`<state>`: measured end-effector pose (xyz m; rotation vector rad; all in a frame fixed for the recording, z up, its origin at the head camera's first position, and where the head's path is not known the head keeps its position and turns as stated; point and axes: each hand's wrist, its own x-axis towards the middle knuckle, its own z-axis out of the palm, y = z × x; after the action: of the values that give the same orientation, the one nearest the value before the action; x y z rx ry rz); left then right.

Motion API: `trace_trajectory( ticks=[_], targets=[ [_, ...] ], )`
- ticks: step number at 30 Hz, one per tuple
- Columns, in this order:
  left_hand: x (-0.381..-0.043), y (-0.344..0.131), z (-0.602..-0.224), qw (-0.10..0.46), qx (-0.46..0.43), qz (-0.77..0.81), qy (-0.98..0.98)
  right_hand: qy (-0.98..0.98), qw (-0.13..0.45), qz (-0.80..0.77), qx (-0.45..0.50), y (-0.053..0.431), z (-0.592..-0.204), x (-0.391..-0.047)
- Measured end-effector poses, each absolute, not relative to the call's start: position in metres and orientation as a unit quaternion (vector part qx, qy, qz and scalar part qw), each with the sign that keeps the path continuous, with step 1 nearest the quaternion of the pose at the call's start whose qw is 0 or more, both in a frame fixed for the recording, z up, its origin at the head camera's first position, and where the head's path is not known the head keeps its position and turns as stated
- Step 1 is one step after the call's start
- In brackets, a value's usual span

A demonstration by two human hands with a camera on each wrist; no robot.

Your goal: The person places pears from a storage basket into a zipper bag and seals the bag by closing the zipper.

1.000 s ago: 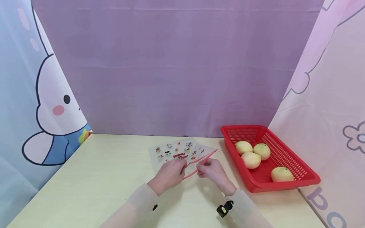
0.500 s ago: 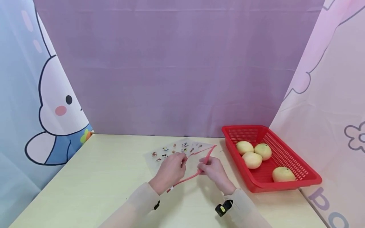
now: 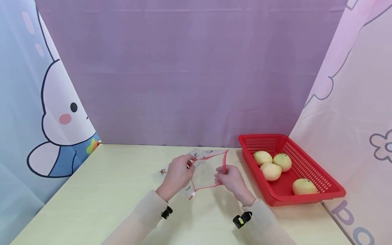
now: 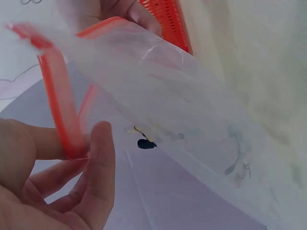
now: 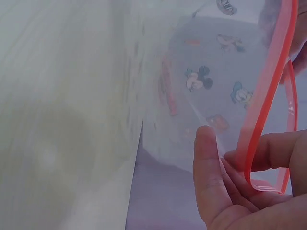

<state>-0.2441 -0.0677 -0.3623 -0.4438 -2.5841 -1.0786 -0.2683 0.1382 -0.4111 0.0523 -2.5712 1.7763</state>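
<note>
A clear zip bag (image 3: pixel 206 173) with cartoon prints and a red zip edge (image 3: pixel 224 160) is spread wide at its mouth, close over the table. My left hand (image 3: pixel 178 175) pinches the left side of the mouth. In the left wrist view, the thumb (image 4: pixel 101 148) lies against the film and a finger reaches behind the red strip. My right hand (image 3: pixel 233 181) grips the opposite side by its red strip, with the thumb (image 5: pixel 207 163) on the outer film. A white slider (image 3: pixel 193 194) sits at the near corner of the zip.
To the right stands a red plastic basket (image 3: pixel 269 200) with several pale yellow round fruits (image 3: pixel 271 171) in it. The light wooden table (image 3: pixel 101 190) ends at a purple cloth (image 3: pixel 171 85) at the back. Printed curtains (image 3: pixel 18 102) hang at both sides.
The bag's mouth has gone from a narrow slit to a wide gap. My left hand has moved slightly up and left, drawing its side away from the right hand.
</note>
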Motion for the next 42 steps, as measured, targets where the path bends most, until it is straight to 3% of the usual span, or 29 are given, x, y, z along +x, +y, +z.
trace_trajectory(
  ticks=[19,42],
  targets=[
    [-0.251,-0.098,-0.348,0.135,-0.066,-0.468,-0.871,-0.841,0.004,0.540,0.022,0.160,-0.395,-0.269],
    [-0.255,-0.107,-0.343,0.129,-0.066,-0.455,-0.879,-0.822,0.023,0.568,0.024,0.170,-0.371,-0.275]
  ],
)
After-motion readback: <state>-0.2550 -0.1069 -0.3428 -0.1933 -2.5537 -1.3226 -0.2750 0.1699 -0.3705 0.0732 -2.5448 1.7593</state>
